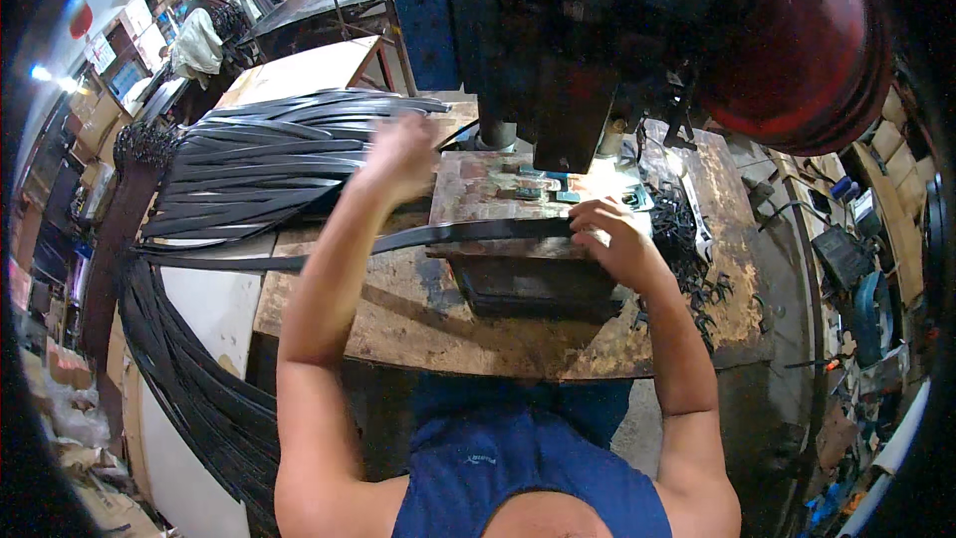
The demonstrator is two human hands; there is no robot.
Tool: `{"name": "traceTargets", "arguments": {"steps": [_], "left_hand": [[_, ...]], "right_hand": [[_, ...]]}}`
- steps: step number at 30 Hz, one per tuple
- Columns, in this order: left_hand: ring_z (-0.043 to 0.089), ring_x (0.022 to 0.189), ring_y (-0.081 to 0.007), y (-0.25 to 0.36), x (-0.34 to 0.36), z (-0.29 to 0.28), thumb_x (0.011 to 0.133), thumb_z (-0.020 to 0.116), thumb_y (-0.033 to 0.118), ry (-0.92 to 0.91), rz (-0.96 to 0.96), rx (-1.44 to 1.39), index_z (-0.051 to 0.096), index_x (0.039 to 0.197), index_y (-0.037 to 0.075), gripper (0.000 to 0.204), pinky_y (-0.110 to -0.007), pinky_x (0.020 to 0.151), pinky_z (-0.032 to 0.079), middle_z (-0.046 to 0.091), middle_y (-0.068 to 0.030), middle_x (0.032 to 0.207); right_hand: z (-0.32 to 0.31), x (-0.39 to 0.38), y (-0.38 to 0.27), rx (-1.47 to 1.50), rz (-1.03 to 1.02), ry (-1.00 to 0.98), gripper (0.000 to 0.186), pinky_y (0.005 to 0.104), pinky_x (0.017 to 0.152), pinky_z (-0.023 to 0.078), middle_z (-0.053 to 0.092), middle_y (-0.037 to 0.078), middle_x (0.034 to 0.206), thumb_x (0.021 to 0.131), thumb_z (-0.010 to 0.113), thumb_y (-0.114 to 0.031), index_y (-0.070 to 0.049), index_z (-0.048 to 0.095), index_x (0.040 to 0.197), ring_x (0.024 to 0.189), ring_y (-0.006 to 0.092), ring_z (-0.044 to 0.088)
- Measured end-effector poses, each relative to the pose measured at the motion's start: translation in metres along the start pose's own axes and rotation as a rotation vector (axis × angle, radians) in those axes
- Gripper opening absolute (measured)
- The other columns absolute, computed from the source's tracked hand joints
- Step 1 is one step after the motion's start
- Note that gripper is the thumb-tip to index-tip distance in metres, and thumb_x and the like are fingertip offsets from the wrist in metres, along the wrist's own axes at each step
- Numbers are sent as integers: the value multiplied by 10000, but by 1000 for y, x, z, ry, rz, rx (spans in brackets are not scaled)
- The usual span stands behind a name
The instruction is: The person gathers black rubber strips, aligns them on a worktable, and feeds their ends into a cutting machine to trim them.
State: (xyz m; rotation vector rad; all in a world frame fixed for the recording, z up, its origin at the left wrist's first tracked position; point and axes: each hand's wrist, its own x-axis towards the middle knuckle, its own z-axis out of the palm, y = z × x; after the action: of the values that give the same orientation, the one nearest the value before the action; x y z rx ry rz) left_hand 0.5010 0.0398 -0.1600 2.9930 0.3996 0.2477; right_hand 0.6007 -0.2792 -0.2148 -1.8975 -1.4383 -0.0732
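A long black strap [468, 232], looking like a belt strip, stretches from the left side of the bench across the front of a press bed [463, 184]. Its right end lies in the fingers of my right hand [615, 239], closed on it beside the bed. My left hand [403, 154] is smeared by motion near the right tips of a pile of black straps [259, 159]; whether it holds anything cannot be made out. Small green-blue metal die pieces [543, 184] sit on the bed beneath the dark press head [573, 125], brightly lit at the right.
A big red wheel [797, 50] hangs at the upper right of the press. Black cut scraps [677, 229] and a wrench [700, 229] lie on the worn wooden bench [498, 349]. More straps [189, 379] droop over the left side. A cluttered shelf stands at the right.
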Motion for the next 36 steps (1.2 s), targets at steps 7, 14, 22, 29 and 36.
{"name": "traceTargets", "arguments": {"steps": [7,14,22,29,36], "left_hand": [[579,994,-384,55,-22,23,862,618,322,-5,455,-272,623,1119,26,392,-448,899,436,610,-214,1064],[559,1007,-349,10,30,51,786,672,174,-114,516,-363,697,1002,93,232,-405,865,440,599,-176,993],[575,924,-295,25,33,65,714,736,100,15,526,-296,703,993,91,281,-376,805,455,598,-124,895],[573,943,-298,35,33,63,735,728,130,-30,455,-288,694,1023,106,291,-374,823,447,585,-127,915],[580,1002,-292,35,32,60,792,706,157,-106,417,-233,691,1099,149,308,-379,862,469,593,-123,1020]], "right_hand": [[3,24,25,123,76,88,146,354,910,434,624,124,1022,847,626,-100,-8,614,961,1008,271,580],[2,28,42,-320,54,73,168,411,842,444,615,164,939,891,557,-169,-35,629,964,938,345,558],[-50,-14,37,-234,415,251,163,369,808,460,625,158,971,902,597,-187,-66,609,1011,946,326,594],[-57,-18,47,-4,347,399,224,322,866,456,675,132,1008,934,581,-234,-37,617,1034,950,257,634],[-70,-9,29,269,276,453,327,302,881,433,658,58,1044,988,478,-307,-18,626,1025,957,150,598]]}}
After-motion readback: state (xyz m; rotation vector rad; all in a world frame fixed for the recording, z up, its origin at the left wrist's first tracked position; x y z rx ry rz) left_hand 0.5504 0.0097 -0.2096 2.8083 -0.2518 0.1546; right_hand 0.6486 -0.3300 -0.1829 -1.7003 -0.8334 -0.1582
